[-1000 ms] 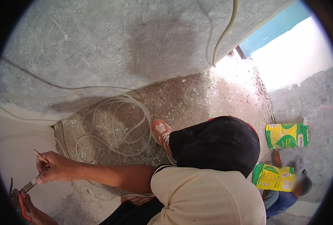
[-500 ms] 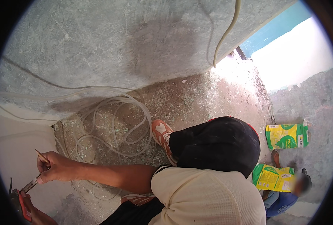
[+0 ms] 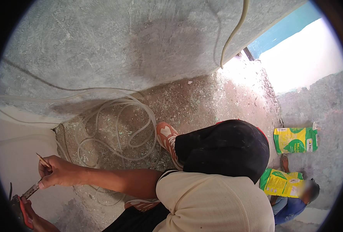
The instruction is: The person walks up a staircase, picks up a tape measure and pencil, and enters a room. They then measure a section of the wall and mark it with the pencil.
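Note:
My right hand [image 3: 61,171] is closed at the left, its arm reaching across from the beige sleeve. A slim pointed pencil [image 3: 43,159] sticks up out of its fingers. Its thumb and fingers also pinch the end of a short, worn grey metal strip [image 3: 31,190]. That strip runs down to a red and black case [image 3: 24,213], which looks like a tape measure. Around the case is my left hand [image 3: 40,221], at the lower left rim; part of the hand and the case is cut off by the dark edge.
Loops of clear hose [image 3: 136,156] lie on the debris-strewn floor [image 3: 187,100] by my shoe [image 3: 167,141]. A grey plastered wall [image 3: 102,42] rises beyond. At the right sits another person [image 3: 291,208], near two yellow-green bags [image 3: 295,140]. A hose end [image 3: 233,34] hangs above.
Almost nothing differs. Both hands keep their hold, with the strip still between them; the other person's head has shifted very slightly.

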`<control>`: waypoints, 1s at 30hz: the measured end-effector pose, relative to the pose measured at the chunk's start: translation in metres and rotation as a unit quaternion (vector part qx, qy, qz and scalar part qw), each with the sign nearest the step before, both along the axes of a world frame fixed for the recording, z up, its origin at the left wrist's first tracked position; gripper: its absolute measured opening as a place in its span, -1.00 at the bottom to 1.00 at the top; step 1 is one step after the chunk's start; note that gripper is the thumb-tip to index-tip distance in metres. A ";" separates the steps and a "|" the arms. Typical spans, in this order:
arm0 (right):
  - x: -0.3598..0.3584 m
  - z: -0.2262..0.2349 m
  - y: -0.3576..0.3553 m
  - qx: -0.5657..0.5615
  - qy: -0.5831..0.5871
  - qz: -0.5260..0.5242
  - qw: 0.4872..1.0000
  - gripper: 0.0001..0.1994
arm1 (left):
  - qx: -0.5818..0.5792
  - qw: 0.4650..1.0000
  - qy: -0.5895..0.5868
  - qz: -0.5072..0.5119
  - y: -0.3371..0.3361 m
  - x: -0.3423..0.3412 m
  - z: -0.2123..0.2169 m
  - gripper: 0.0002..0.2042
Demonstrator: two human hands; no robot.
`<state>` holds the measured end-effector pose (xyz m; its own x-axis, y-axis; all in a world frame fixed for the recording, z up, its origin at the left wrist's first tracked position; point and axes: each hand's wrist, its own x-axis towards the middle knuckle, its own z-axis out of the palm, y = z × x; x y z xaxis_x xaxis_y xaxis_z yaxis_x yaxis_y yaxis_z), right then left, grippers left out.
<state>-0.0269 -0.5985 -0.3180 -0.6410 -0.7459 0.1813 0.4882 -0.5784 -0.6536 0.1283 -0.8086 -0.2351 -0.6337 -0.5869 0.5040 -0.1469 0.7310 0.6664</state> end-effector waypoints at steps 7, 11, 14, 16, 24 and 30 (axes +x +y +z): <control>0.000 -0.002 -0.003 0.002 0.004 -0.003 1.000 -0.67 | -0.013 0.999 -0.017 0.047 0.016 -0.006 0.008 -0.65; -0.001 -0.002 -0.002 0.002 0.000 0.000 1.000 -0.68 | -0.027 0.999 -0.012 0.041 0.019 -0.008 0.007 -0.64; 0.000 -0.005 -0.003 0.000 -0.001 0.003 1.000 -0.69 | -0.037 0.999 -0.003 0.023 0.011 -0.006 0.004 -0.64; 0.001 -0.005 -0.003 -0.001 -0.008 0.003 1.000 -0.69 | -0.040 0.998 -0.015 0.038 0.012 -0.006 0.004 -0.63; 0.001 -0.007 -0.003 -0.006 -0.003 0.019 1.000 -0.65 | -0.050 0.993 -0.063 0.084 0.032 -0.008 0.011 -0.58; 0.001 -0.010 -0.002 0.010 0.003 0.009 1.000 -0.65 | -0.045 0.993 -0.073 0.086 0.036 -0.014 0.009 -0.58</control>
